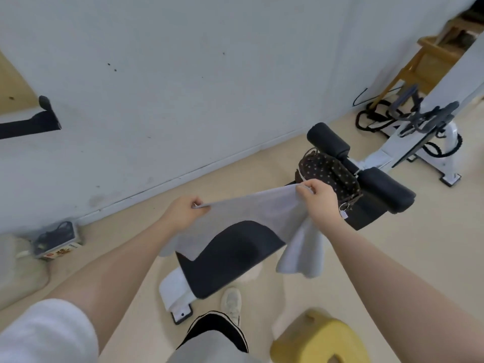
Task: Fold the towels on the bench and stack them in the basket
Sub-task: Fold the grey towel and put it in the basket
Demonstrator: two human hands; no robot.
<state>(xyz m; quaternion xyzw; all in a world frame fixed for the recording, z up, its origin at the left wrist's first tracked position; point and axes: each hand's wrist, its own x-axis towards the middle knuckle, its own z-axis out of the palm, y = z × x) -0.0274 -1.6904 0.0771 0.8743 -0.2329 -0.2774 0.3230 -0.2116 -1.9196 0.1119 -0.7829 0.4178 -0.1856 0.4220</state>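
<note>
Left grip (187, 212) and right grip (315, 196) each pinching a top corner of grey towel (251, 213), held stretched above black bench (230, 255), right end hanging blurred. White towel (174, 288) draped over bench's near end. Dotted fabric basket (330, 174) on bench's far end, contents hidden. Yellow stool (318, 339) cut off below.

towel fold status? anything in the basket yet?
Done: nothing visibly; no folded towel shows in the polka-dot basket, though its inside is mostly hidden. In hand: left hand and right hand each pinch a corner of a grey towel, stretched above the bench, unfolded. Left: fold and stack it.
</note>
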